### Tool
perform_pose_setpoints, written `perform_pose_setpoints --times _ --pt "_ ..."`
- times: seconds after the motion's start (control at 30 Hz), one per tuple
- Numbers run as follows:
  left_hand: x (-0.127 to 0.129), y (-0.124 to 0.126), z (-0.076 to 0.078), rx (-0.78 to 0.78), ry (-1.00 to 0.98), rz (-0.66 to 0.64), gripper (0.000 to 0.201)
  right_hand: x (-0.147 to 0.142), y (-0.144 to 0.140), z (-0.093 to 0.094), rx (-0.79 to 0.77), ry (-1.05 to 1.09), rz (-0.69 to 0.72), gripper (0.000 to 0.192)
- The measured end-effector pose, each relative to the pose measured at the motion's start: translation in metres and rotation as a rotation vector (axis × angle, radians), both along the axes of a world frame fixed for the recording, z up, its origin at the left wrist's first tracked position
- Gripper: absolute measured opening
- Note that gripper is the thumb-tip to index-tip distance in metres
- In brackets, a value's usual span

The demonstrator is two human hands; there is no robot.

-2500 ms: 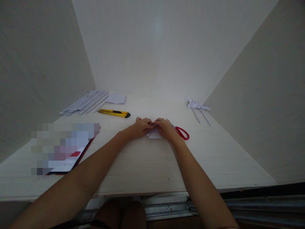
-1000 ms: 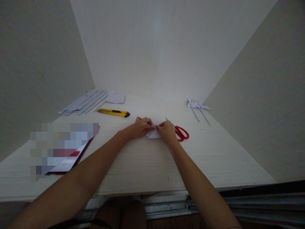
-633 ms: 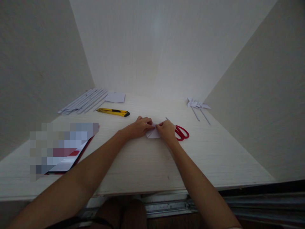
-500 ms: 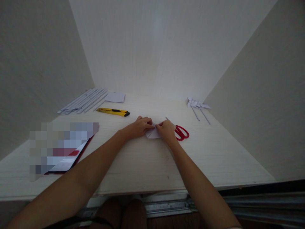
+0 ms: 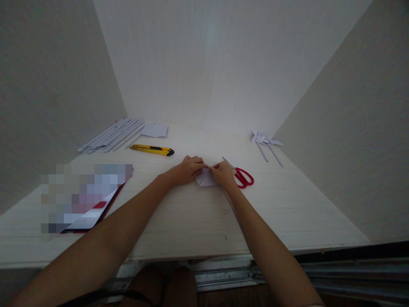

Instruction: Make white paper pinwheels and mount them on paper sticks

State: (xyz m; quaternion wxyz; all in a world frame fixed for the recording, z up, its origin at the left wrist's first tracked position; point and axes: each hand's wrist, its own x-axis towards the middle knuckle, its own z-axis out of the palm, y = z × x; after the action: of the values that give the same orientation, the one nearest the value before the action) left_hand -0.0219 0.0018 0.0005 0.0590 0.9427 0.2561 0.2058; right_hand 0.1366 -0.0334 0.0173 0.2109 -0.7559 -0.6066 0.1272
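A small piece of white paper (image 5: 207,178) with crease or cut lines lies on the table between my hands. My left hand (image 5: 191,169) rests on its upper left part, fingers closed together at the paper's far edge. Fingertips of my right hand (image 5: 223,172) pinch the paper at its upper right, close to the left fingertips. Directly right of that hand lie scissors with red handles (image 5: 244,177), their blades partly hidden behind it. The fingers cover the paper's upper part.
A yellow utility knife (image 5: 151,149) lies left of my hands. Behind it are several rolled paper sticks (image 5: 115,134) and white paper sheets (image 5: 155,130). Paper pinwheels (image 5: 265,139) on sticks lie at the back right. A tablet (image 5: 92,213), partly blurred out, sits at the left. Walls enclose the table (image 5: 179,226).
My fingertips have shifted slightly toward the paper's far edge, baring a little more of its surface. The other things have stayed in place.
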Motion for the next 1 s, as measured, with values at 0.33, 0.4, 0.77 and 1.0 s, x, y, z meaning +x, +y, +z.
perform_pose_setpoints --times 0.33,0.4,0.77,1.0 --pt "-0.001 -0.001 0.002 0.025 0.030 -0.025 0.031 0.000 0.000 0.001 -0.021 -0.027 0.016 0.018" --pt "-0.001 -0.002 0.002 0.025 0.034 -0.020 0.032 0.000 0.000 0.001 -0.013 -0.026 0.019 0.019" --pt "-0.001 0.000 0.003 0.033 0.041 -0.030 0.030 0.003 -0.003 0.008 0.046 -0.067 0.020 0.019" --pt "0.000 -0.001 0.002 0.036 0.017 -0.010 0.026 0.016 -0.012 0.026 0.237 -0.111 0.377 0.017"
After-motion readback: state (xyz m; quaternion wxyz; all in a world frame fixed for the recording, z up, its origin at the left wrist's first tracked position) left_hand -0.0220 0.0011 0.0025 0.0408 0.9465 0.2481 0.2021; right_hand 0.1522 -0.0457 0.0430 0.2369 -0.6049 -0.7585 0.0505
